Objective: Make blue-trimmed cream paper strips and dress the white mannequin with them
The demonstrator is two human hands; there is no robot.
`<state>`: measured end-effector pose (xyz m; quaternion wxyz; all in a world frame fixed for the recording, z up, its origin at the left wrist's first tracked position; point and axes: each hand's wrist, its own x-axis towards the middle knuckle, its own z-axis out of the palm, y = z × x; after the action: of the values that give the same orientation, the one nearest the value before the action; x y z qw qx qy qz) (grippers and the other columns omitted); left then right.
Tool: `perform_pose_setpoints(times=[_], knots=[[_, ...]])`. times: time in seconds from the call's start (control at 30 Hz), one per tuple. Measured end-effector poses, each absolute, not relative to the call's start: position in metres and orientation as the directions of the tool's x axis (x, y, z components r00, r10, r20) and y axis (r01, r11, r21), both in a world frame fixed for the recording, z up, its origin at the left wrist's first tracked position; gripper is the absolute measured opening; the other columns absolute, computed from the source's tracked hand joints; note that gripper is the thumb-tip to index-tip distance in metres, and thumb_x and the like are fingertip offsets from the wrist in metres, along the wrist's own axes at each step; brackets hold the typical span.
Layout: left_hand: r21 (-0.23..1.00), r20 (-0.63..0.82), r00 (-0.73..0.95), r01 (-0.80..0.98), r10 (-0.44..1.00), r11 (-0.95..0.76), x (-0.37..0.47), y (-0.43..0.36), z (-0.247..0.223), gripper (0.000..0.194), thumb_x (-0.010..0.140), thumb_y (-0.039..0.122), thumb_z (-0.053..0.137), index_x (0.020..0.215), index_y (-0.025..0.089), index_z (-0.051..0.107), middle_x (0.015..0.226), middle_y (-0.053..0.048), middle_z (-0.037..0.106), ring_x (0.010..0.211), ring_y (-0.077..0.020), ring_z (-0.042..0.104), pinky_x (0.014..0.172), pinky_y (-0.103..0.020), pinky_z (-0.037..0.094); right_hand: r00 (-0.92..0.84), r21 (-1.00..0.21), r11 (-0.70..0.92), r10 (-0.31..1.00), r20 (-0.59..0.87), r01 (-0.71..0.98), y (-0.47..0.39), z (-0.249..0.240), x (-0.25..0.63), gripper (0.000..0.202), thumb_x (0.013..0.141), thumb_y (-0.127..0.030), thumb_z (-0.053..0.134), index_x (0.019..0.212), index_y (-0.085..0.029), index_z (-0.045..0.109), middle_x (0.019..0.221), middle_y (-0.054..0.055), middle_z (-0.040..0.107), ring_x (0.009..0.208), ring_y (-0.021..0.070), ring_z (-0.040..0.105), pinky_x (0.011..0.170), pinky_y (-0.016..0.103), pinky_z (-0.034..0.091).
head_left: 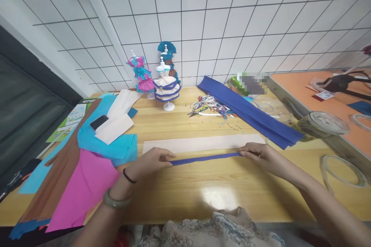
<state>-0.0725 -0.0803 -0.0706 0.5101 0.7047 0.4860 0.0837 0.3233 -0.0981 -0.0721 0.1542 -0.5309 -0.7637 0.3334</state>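
So the tabletop (185, 197) is yellowish wood, with a long white strip (203, 143) across the middle, dressed mini mannequins (167, 87) far left and a clear tape roll (343, 171) on the right.

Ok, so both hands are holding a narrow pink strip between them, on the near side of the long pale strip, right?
Only the colour is wrong: the head view shows the narrow strip is blue. The left hand and right hand do hold it, nearside of the long pale strip.
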Motion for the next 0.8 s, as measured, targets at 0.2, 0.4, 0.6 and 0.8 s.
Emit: perform_pose_setpoints(times=[0.2,0.4,0.6,0.8], knots=[[0.847,-0.388,0.437,0.517,0.811,0.126,-0.107,-0.083,-0.071,0.036,0.071,0.037,0.064,0.101,0.017,0.064,0.076,-0.001,0.066,0.07,-0.0133,0.059,0.067,-0.026,0.045,-0.346,-0.69,0.122,0.918,-0.195,0.714,-0.09,-0.072,0.318,0.043,0.085,-0.055,0.045,0.088,-0.019,0.069,0.088,0.008,0.069,0.078,0.0198,0.062,0.07,0.029,0.049],[0.882,-0.362,0.386,0.435,0.849,0.178,-0.121,-0.089,-0.08,0.042,0.067,0.034,0.069,0.104,0.016,0.061,0.094,-0.005,0.066,0.085,-0.0165,0.06,0.078,-0.031,0.047,-0.383,-0.662,0.145,0.895,-0.229,0.735,-0.089,-0.083,0.325,0.044,0.083,-0.056,0.044,0.079,-0.02,0.07,0.081,0.006,0.07,0.073,0.0198,0.063,0.065,0.028,0.05],[0.889,-0.346,0.368,0.423,0.863,0.176,-0.11,-0.095,-0.071,0.024,0.07,0.033,0.066,0.085,0.014,0.064,0.08,-0.003,0.067,0.072,-0.0133,0.059,0.068,-0.026,0.046,-0.348,-0.587,0.301,0.937,0.035,0.751,-0.087,-0.079,0.304,0.035,0.085,-0.049,0.046,0.092,-0.022,0.068,0.098,0.01,0.068,0.088,0.0232,0.063,0.076,0.034,0.05],[0.882,-0.343,0.397,0.449,0.851,0.145,-0.105,-0.098,-0.054,0.024,0.073,0.035,0.064,0.085,0.014,0.064,0.07,-0.001,0.064,0.062,-0.0107,0.055,0.058,-0.023,0.042,-0.543,-0.78,0.43,0.828,0.14,0.455,-0.082,-0.057,0.179,0.028,0.087,-0.04,0.047,0.103,-0.023,0.063,0.106,0.009,0.064,0.1,0.0204,0.059,0.087,0.034,0.046]])
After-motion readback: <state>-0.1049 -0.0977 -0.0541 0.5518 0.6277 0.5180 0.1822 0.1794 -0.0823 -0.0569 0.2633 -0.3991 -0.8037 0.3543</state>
